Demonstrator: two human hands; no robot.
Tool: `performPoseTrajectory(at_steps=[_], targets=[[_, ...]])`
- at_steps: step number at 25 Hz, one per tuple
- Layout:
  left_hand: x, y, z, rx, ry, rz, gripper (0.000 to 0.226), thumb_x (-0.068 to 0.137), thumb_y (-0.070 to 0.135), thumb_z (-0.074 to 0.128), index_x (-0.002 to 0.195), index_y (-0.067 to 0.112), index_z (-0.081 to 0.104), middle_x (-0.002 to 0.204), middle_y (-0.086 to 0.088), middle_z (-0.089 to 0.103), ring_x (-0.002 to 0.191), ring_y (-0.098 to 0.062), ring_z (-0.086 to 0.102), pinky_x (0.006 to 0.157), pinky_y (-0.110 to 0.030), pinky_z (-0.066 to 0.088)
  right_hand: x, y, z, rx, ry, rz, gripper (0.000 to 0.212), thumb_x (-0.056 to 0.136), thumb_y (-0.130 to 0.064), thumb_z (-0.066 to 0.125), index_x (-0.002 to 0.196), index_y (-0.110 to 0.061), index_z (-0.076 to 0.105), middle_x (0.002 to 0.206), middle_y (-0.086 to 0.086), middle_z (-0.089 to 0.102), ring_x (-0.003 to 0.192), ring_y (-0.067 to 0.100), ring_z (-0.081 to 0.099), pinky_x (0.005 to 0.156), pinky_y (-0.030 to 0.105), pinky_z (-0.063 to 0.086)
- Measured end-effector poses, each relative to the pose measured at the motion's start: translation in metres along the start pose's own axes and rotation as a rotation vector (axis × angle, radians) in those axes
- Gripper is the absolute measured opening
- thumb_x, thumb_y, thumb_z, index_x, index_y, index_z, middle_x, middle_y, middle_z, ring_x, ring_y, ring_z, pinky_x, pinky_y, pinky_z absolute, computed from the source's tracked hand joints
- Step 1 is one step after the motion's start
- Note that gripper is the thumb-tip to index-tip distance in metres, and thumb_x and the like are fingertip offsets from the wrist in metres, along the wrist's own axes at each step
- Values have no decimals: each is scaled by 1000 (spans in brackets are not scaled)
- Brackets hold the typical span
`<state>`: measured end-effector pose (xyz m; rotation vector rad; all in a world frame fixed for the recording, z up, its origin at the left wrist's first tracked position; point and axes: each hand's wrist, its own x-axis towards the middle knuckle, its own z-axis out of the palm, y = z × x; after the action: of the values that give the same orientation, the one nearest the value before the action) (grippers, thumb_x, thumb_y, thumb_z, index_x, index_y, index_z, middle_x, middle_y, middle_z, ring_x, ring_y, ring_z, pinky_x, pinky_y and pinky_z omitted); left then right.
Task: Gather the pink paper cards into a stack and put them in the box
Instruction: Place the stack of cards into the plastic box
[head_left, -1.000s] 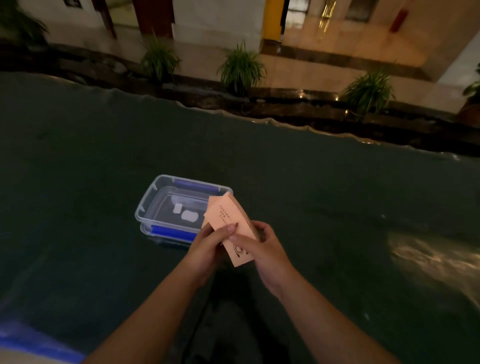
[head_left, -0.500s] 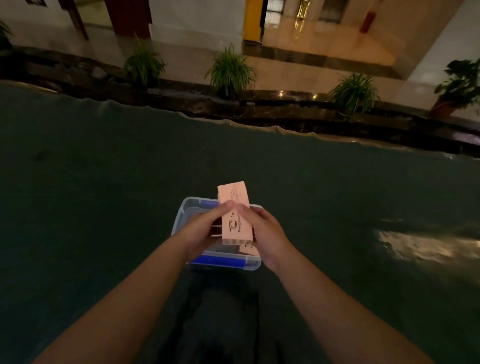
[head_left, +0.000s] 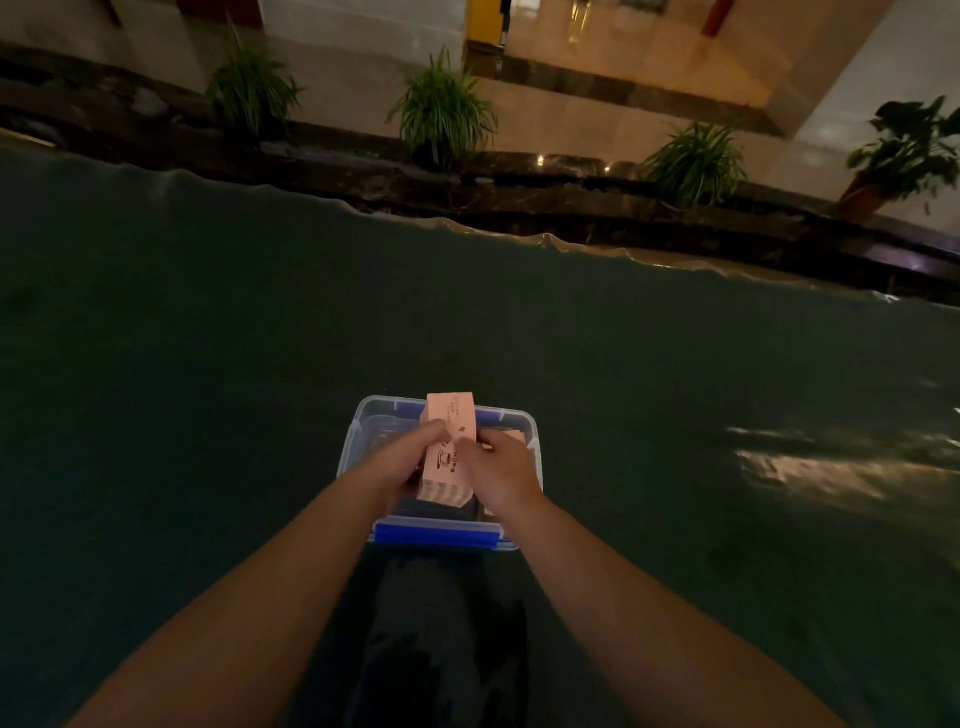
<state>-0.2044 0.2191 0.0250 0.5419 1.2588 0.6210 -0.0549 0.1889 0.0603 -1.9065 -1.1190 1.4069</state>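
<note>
Holding card stack (head_left: 450, 448) lower over box (head_left: 364, 422); both hands gripping.

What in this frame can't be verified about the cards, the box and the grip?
- Head view: floor of the clear box is covered by both hands and the pink card stack; its contents can't be confirmed.
- Card print is too small and dim to read.
- Card count: edges blur together.
- Left hand and right hand hide the stack's sides, and whether it touches the box.
- Something pale behind the right hand is mostly hidden.
</note>
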Motion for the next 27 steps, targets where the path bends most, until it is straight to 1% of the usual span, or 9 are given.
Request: performPoseTrajectory(at_steps=[1,5,9,14,18,21,24,26,27], targets=[[4,-1,1,4,12,-24,26,96,33,69,119,24,68,95,-10,84,102,-34,76,93,-54,60,3,2,0,-48,14,-11,29,105,-31,58,132,-26,69,121,0,77,91,8,72,72,24,59],[17,-9,4,35,28,-75,28,97,34,68,122,22,69,106,-13,82,103,-35,76,93,-55,59,12,18,1,-170,46,-56,24,105,-26,58,120,-20,76,120,2,78,94,10,69,80,25,60],[27,-15,6,94,60,-90,27,98,36,67,119,20,71,101,-12,83,100,-33,77,92,-54,60,23,30,4,-250,74,-59,24,106,-28,57,115,-19,77,116,2,78,90,8,67,68,17,51],[30,-17,12,259,123,-74,26,98,41,66,112,20,72,99,-9,82,93,-28,78,92,-51,60,31,38,4,-281,105,-18,21,106,-32,58,114,-23,76,99,-10,71,72,-4,61,54,11,43],[31,-15,19,355,191,-93,24,100,41,64,109,19,69,96,-9,80,88,-25,77,86,-44,62,36,40,5,-318,104,-22,18,103,-32,63,110,-23,77,105,-4,78,85,6,69,63,15,48],[29,-15,20,395,155,-101,23,101,40,61,108,20,69,94,-8,80,87,-23,77,80,-40,61,38,40,4,-323,122,6,15,101,-33,65,107,-25,77,93,-9,71,80,5,67,63,16,49],[31,-15,19,399,142,-100,22,100,39,63,109,20,69,95,-8,80,88,-23,77,83,-42,62,37,39,3,-339,135,6,11,101,-36,67,104,-29,74,94,-8,73,80,6,68,64,19,53],[28,-13,21,422,178,-94,22,99,38,64,110,19,68,97,-8,79,88,-23,76,84,-43,63,34,37,5,-335,173,-15,4,99,-36,68,96,-36,66,93,-9,72,79,5,68,62,19,54],[25,-11,25,440,195,-83,21,99,36,65,111,19,67,96,-8,77,87,-22,75,83,-42,62,32,34,4,-345,193,-31,15,99,-35,69,89,-40,58,87,-12,67,74,2,65,58,18,52]])
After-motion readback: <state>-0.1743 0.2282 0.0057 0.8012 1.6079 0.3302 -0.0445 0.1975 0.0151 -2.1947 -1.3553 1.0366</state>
